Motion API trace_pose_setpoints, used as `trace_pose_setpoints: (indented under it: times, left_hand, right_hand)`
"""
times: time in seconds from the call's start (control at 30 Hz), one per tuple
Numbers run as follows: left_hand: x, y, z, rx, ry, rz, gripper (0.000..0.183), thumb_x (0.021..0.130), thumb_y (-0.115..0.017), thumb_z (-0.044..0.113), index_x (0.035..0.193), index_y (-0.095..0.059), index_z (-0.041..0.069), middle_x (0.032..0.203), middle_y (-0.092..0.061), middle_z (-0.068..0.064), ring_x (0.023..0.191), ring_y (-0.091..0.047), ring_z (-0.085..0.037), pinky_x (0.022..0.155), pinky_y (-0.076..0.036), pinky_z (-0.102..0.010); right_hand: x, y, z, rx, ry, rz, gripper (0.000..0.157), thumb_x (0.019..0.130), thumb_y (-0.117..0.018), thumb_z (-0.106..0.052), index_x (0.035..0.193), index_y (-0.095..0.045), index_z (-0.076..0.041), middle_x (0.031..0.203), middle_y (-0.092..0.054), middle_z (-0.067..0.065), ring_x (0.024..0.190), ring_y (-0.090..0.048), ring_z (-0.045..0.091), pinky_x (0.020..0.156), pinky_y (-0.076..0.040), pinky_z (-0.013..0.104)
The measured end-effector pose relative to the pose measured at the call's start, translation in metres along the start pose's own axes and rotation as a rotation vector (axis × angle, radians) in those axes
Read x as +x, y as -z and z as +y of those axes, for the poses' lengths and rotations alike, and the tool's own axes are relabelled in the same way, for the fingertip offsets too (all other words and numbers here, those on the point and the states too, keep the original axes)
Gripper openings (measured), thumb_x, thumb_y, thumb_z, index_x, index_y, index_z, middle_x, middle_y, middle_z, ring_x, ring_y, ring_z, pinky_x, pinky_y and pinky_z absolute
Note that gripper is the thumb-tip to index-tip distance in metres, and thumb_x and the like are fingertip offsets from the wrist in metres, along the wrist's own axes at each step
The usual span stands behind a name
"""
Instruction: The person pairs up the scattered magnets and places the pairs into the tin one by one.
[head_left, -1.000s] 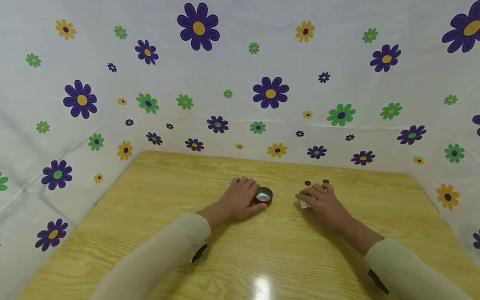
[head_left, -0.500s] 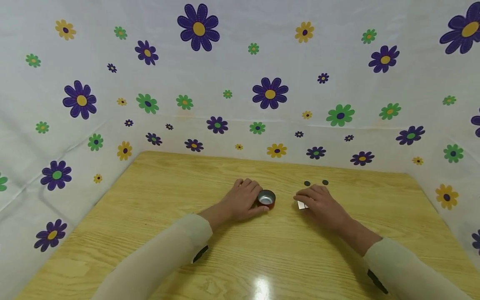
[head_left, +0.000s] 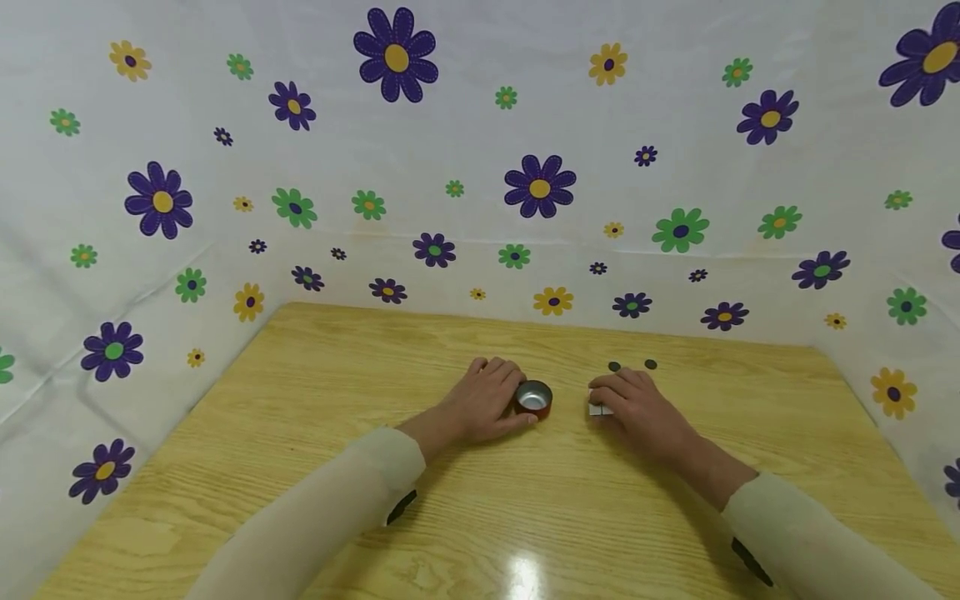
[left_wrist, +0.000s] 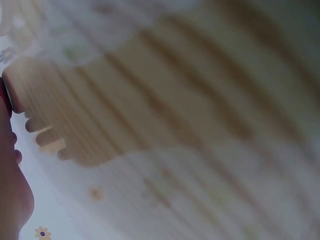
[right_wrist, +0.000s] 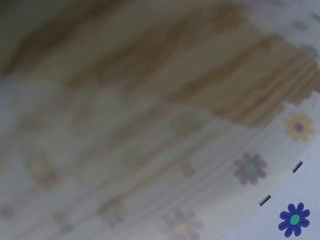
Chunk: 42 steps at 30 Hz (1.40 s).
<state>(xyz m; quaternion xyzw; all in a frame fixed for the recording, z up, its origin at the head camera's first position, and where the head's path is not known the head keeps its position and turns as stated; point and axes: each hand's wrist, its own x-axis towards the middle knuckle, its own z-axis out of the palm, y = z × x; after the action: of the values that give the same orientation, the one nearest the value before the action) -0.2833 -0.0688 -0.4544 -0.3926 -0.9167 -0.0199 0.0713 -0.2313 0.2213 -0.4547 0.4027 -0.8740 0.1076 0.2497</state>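
The left hand [head_left: 480, 404] curls fingers and thumb about a round red metal tin [head_left: 534, 402], apparently steadying it; the right hand [head_left: 639, 414] curls its fingers over a white square-edged object [head_left: 596, 410], thumb hidden.

Two hands [head_left: 483, 404] [head_left: 647, 414], one tin [head_left: 534, 402], two discs [head_left: 615, 367] [head_left: 651, 364] show

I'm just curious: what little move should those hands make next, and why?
Perhaps the right hand should slide the white piece slightly toward the red cup: its fingers curl over that piece, the left hand holds the cup open side up, and only bare table shows between the two.
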Motion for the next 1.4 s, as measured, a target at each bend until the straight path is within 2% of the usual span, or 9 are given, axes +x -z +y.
trace_pose_setpoints:
  times: [0.17, 0.37, 0.57, 0.8, 0.9, 1.0, 1.2, 1.4]
  left_hand:
    - [0.001, 0.001, 0.001, -0.015, -0.014, 0.005, 0.06, 0.096, -0.047, 0.065, 0.124, -0.056, 0.013, 0.124, -0.057, -0.001, 0.115, -0.049, -0.019, 0.097, -0.035, -0.042]
    - [0.001, -0.001, 0.001, -0.045, -0.019, 0.014, 0.059, 0.095, -0.049, 0.065, 0.124, -0.056, 0.014, 0.123, -0.057, -0.001, 0.114, -0.048, -0.019, 0.097, -0.035, -0.042]
    - [0.0, -0.003, -0.001, -0.03, -0.014, 0.017, 0.06, 0.095, -0.048, 0.066, 0.125, -0.056, 0.015, 0.125, -0.057, -0.001, 0.116, -0.049, -0.019, 0.099, -0.035, -0.042]
    - [-0.001, -0.001, 0.0, -0.026, -0.013, 0.003, 0.061, 0.095, -0.046, 0.067, 0.127, -0.055, 0.015, 0.126, -0.056, -0.001, 0.118, -0.049, -0.019, 0.1, -0.035, -0.042]
    - [0.0, -0.001, 0.001, -0.027, -0.009, 0.003, 0.061, 0.095, -0.047, 0.067, 0.127, -0.055, 0.015, 0.126, -0.056, -0.001, 0.117, -0.049, -0.019, 0.1, -0.035, -0.042]
    - [-0.001, -0.001, 0.002, -0.036, -0.013, -0.001, 0.061, 0.095, -0.047, 0.067, 0.126, -0.055, 0.015, 0.125, -0.056, -0.001, 0.116, -0.049, -0.018, 0.099, -0.035, -0.042]
    - [-0.001, -0.004, 0.002, -0.029, -0.021, 0.01, 0.059, 0.096, -0.046, 0.066, 0.123, -0.055, 0.015, 0.122, -0.057, 0.0, 0.113, -0.049, -0.018, 0.097, -0.036, -0.041]
    - [0.001, -0.006, 0.0, -0.015, -0.023, 0.002, 0.059, 0.097, -0.043, 0.067, 0.125, -0.054, 0.016, 0.123, -0.056, 0.001, 0.116, -0.048, -0.017, 0.1, -0.035, -0.042]
  right_hand:
    - [0.004, 0.0, -0.003, 0.02, 0.024, 0.033, 0.029, 0.078, -0.084, -0.014, 0.091, -0.059, -0.01, 0.114, -0.066, 0.007, 0.101, -0.054, 0.023, 0.082, -0.039, 0.04]
    - [0.005, -0.002, -0.005, 0.043, 0.004, 0.059, 0.032, 0.076, -0.086, -0.014, 0.085, -0.055, -0.011, 0.113, -0.067, 0.007, 0.099, -0.053, 0.022, 0.079, -0.037, 0.038]
    - [0.009, -0.005, -0.008, 0.065, -0.029, 0.056, 0.032, 0.077, -0.086, -0.017, 0.087, -0.055, -0.013, 0.114, -0.068, 0.006, 0.1, -0.054, 0.021, 0.081, -0.037, 0.039]
    - [0.014, -0.003, -0.014, 0.096, -0.126, 0.018, 0.028, 0.081, -0.084, -0.019, 0.09, -0.058, -0.014, 0.116, -0.067, 0.005, 0.1, -0.053, 0.02, 0.084, -0.035, 0.039]
    - [0.014, -0.005, -0.014, 0.094, -0.132, 0.029, 0.028, 0.081, -0.084, -0.019, 0.091, -0.058, -0.014, 0.115, -0.066, 0.004, 0.099, -0.053, 0.02, 0.083, -0.034, 0.039]
    - [0.015, -0.007, -0.014, 0.066, -0.079, 0.066, 0.03, 0.078, -0.085, -0.017, 0.089, -0.057, -0.013, 0.113, -0.066, 0.006, 0.099, -0.054, 0.022, 0.083, -0.034, 0.041]
    - [0.023, -0.011, -0.014, -0.066, 0.079, 0.166, 0.036, 0.073, -0.088, -0.016, 0.091, -0.057, -0.011, 0.113, -0.065, 0.008, 0.103, -0.057, 0.026, 0.084, -0.039, 0.044]
    - [0.031, -0.014, -0.014, -0.087, 0.148, 0.156, 0.036, 0.074, -0.086, -0.017, 0.092, -0.056, -0.008, 0.113, -0.064, 0.01, 0.103, -0.056, 0.027, 0.084, -0.043, 0.042]
